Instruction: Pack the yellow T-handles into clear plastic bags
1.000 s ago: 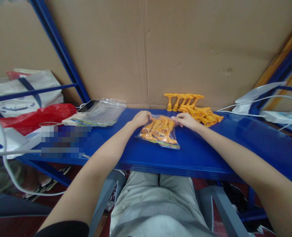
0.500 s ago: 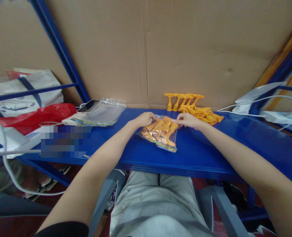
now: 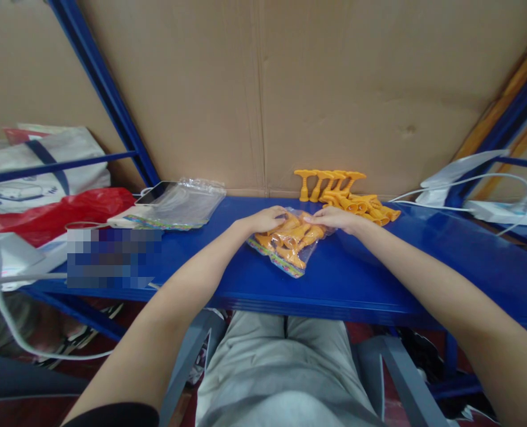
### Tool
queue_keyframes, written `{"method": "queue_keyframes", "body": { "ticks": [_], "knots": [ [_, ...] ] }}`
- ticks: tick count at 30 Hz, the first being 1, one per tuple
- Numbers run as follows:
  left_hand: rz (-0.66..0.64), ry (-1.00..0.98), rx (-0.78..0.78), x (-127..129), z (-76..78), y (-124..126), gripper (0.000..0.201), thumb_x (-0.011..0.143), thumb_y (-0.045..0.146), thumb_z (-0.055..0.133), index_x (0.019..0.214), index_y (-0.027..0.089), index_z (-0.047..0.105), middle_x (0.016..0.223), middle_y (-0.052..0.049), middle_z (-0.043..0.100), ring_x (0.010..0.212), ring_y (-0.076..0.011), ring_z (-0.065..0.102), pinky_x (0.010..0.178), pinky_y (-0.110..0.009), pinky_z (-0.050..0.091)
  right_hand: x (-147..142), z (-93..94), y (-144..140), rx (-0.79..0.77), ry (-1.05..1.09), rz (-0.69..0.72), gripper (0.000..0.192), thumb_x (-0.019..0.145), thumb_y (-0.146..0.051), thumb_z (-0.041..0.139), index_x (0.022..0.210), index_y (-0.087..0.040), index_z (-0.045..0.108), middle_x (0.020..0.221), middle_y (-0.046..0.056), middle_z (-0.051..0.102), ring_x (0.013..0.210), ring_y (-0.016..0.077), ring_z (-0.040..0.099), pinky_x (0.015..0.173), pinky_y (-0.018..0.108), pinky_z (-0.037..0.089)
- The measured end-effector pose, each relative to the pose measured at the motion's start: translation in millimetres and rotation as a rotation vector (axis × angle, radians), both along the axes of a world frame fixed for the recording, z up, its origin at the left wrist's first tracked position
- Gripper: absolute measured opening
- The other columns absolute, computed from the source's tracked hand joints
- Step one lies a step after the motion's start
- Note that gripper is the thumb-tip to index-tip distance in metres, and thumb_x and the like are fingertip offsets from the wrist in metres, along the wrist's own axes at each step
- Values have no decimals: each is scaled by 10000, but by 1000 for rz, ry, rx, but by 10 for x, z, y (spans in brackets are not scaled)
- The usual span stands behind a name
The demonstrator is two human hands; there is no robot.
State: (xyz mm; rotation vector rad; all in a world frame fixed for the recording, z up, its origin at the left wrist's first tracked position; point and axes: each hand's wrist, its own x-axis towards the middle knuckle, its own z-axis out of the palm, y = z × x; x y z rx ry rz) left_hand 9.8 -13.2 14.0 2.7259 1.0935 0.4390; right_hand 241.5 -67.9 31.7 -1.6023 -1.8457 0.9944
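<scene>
Both hands are on the bag, and it's a two-point hold: the left hand (image 3: 263, 219) is closed over the far left corner of the clear bag (image 3: 290, 246), fingers curled down onto the top edge, while the right hand (image 3: 337, 218) pinches the far right corner of that same edge, thumb and fingertips drawn together on the plastic. That grip looks like it keeps the mouth of the bag stretched taut between the two hands, which would explain why they sit level with each other at the far side and not underneath it. The bag itself lies flat on the blue shelf (image 3: 356, 279), just in front of the hands and trailing back toward the person's lap, skewed a little so its near end with the coloured strip points down and left. Inside it, a bundle of orange plastic pieces (image 3: 292, 237) is packed lengthwise. Just beyond the right hand, more loose orange pieces (image 3: 348, 193) wait against the cardboard wall (image 3: 335, 89), some standing upright in a row, others lying in a heap beside them. Further left on the shelf there's a stack of empty clear bags (image 3: 178, 204) with a phone (image 3: 154, 191) at its far end, and past that a red plastic bag (image 3: 54, 213). Off to the right, white cables (image 3: 468, 184) loop across the shelf, well apart from the work.
</scene>
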Motion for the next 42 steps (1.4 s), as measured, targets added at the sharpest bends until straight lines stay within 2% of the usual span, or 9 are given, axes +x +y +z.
{"method": "queue_keyframes", "body": {
  "ticks": [5,9,18,24,30,35,39,41,42],
  "knots": [
    [20,10,7,20,-21,14,344,867,202,478,1156,172,663,1332,-76,606,1246,-192,534,1099,-299,349,-65,24,66,-41,56,-23,384,642,-522,806,660,-153,702,679,62,704,553,121,582,478,211,438],
    [25,16,39,12,-25,12,351,858,184,470,1141,161,677,1289,-76,633,1214,-190,558,1092,-291,357,-152,89,106,-164,148,0,335,673,-447,814,671,-143,674,724,91,720,579,136,618,511,223,497],
    [81,-93,165,-75,-26,23,431,801,79,433,1134,160,694,1257,-63,659,1199,-184,582,1092,-315,400,-420,178,187,-465,370,106,169,870,-323,636,832,-159,644,672,50,715,603,134,666,615,218,563],
    [76,-168,278,-92,-42,36,449,825,58,381,1141,137,691,1246,-85,666,1198,-190,591,1087,-342,417,-486,160,142,-482,503,84,93,900,-176,564,874,-128,640,709,71,728,598,135,678,640,231,573],
    [52,-304,381,-135,59,-27,415,818,52,406,1108,129,691,1246,-96,659,1192,-186,588,1088,-346,414,-457,138,40,-305,601,9,114,872,-65,544,848,-109,646,711,83,725,620,140,680,646,232,578],
    [85,-416,503,-234,158,-44,412,824,60,416,1155,146,644,1237,-95,645,1206,-196,560,1088,-395,410,-261,375,-35,-105,677,-179,144,855,-29,536,833,-140,624,722,64,711,612,145,664,661,278,584],
    [109,-425,538,-256,157,-35,410,803,51,426,1140,152,637,1180,-94,662,1168,-202,575,1063,-395,433,192,559,-59,103,756,-343,150,897,-69,473,856,-143,597,822,119,706,716,179,688,687,326,580],
    [106,-418,545,-237,133,-32,405,787,44,436,1120,144,643,1159,-97,671,1138,-203,591,1057,-394,439,560,575,-30,295,704,-452,147,908,-78,448,856,-138,572,881,159,694,769,194,695,686,340,572],
    [102,-413,547,-223,119,-30,401,781,43,439,1112,140,645,1151,-98,674,1126,-204,598,1053,-396,443,774,562,-8,435,601,-512,160,903,-60,430,846,-137,558,898,175,686,779,197,696,676,345,567]
  ]
}}
